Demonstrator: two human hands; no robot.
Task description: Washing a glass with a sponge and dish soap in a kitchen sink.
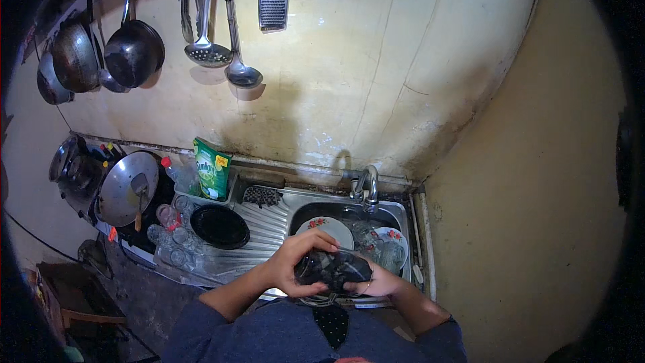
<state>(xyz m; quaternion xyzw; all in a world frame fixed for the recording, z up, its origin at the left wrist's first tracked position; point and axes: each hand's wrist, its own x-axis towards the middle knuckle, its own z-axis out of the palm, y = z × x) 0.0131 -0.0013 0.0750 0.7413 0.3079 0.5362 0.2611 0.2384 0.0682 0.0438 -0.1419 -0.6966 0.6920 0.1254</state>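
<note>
Over the near edge of the sink, my left hand (289, 264) grips a dark, glossy vessel (330, 269), apparently glass, held on its side. My right hand (380, 280) is at the vessel's other end, with its thumb near a thin clear rim; whether its fingers reach inside cannot be told. Beneath and beyond my hands is the steel sink basin (307, 209). A white plate with red flowers (330, 229) lies at its left. Clear glasses (390, 254) and a second flowered dish (400, 237) sit at its right.
A chrome faucet (372, 186) arches over the basin. Left on the drainboard (264, 222) are a black oval dish (220, 227), several glasses (179, 237), a dark scrubbing pad (261, 195) and a green Sunlight pouch (211, 169). A wok (118, 201) stands farther left. Ladles (243, 75) hang above.
</note>
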